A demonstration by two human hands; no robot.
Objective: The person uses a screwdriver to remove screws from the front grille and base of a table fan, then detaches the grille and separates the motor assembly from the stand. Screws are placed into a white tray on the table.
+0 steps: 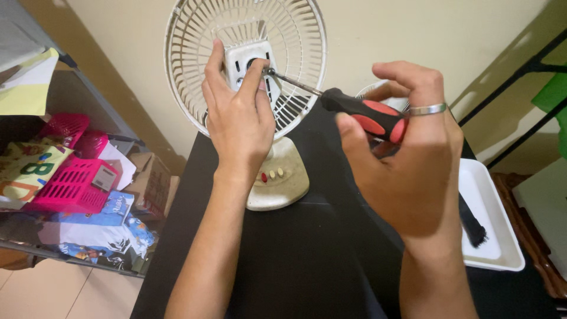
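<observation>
Bracing the white fan (277, 118) at twelve o'clock, the left hand (239, 121) clasps its motor housing (251, 65) while the right hand (407, 159) grips a screwdriver (360, 112) whose tip meets the housing.

fan guard (295, 53) top cut off by upper edge | motor housing (251, 62) partly hidden behind left hand (239, 124) | screwdriver (354, 109) handle end buried in right hand (407, 159) | brush (472, 224) mostly hidden behind right wrist
</observation>
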